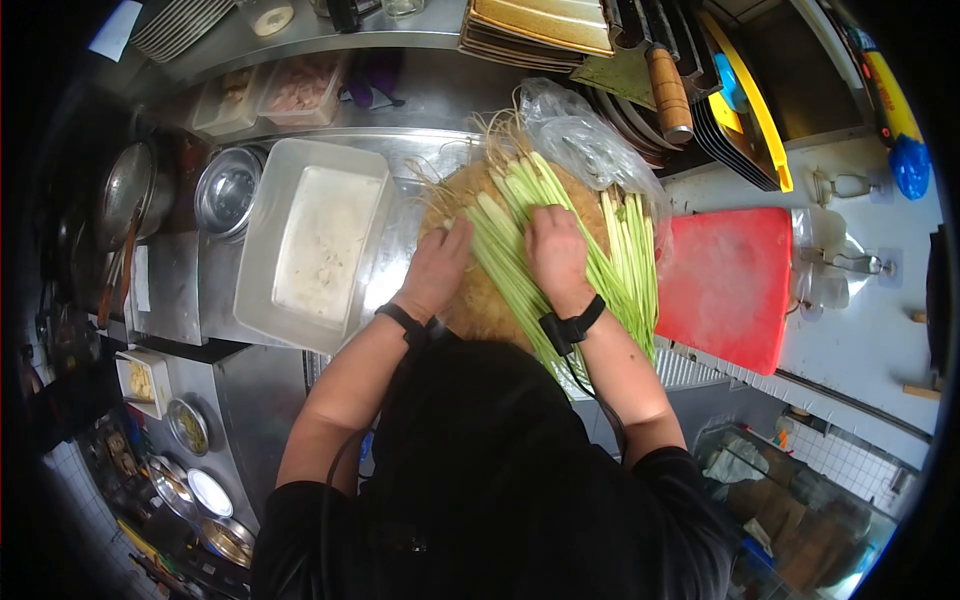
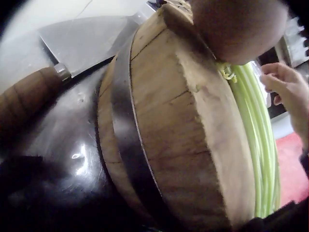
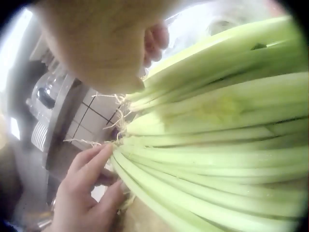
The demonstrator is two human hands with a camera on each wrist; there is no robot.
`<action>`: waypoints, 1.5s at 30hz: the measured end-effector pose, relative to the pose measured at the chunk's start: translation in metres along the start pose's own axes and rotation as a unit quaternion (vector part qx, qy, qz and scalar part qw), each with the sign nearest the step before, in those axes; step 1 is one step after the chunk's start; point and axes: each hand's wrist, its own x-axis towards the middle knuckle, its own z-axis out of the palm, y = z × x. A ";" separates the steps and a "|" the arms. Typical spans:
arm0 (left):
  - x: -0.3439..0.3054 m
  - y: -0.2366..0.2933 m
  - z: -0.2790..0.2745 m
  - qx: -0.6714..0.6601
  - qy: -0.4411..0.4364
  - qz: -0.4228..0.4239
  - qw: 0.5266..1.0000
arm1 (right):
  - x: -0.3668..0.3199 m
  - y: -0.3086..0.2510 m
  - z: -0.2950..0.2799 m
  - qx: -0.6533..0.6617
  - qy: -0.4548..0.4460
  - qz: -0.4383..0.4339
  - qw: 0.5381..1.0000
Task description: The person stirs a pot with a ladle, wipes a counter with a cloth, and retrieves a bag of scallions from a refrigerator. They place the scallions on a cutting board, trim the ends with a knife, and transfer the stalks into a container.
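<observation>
Long green celery-like stalks with stringy root ends lie across a round wooden chopping block, which has a dark metal band. My left hand is at the root ends on the block's left side; in the right wrist view its thumb and forefinger pinch at the end of one stalk. Over the upper part of the bunch is my right hand, its curled fingers and thumb holding stalks; its fingertips are partly hidden. More stalks lie to its right, beside a clear plastic bag.
An open translucent bin stands left of the block. A red cutting board lies to the right. In the left wrist view a wooden-handled cleaver is beside the block. Stacked trays and a shelf with plates stand behind.
</observation>
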 end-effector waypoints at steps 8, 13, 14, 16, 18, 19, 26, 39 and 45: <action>0.001 0.003 -0.008 -0.010 0.013 -0.008 1.000 | -0.009 0.014 -0.007 -0.044 -0.075 0.011 0.996; 0.001 0.001 -0.006 -0.013 0.016 -0.008 1.000 | -0.011 -0.020 -0.022 0.060 -0.109 -0.005 0.992; 0.001 0.002 -0.007 -0.025 0.016 -0.013 0.999 | -0.012 -0.022 -0.016 0.059 -0.108 -0.003 0.992; 0.002 0.003 -0.007 -0.037 0.016 -0.018 0.999 | -0.015 -0.025 -0.005 0.075 -0.119 -0.022 0.990; 0.002 0.001 -0.005 -0.026 0.019 -0.016 0.999 | -0.018 -0.025 0.000 0.069 -0.145 -0.022 0.987; 0.001 0.000 -0.006 -0.024 0.018 -0.017 0.999 | -0.020 -0.023 0.003 0.064 -0.148 -0.012 0.987; 0.008 0.005 -0.020 -0.008 -0.012 0.002 1.000 | -0.023 -0.024 0.007 0.031 -0.148 -0.030 0.988; 0.013 0.007 -0.023 -0.002 -0.032 0.003 0.999 | 0.002 0.013 0.009 -0.008 -0.070 0.015 0.997; 0.013 0.007 -0.025 0.006 -0.029 0.002 1.000 | 0.000 0.019 -0.014 0.064 -0.115 0.054 0.990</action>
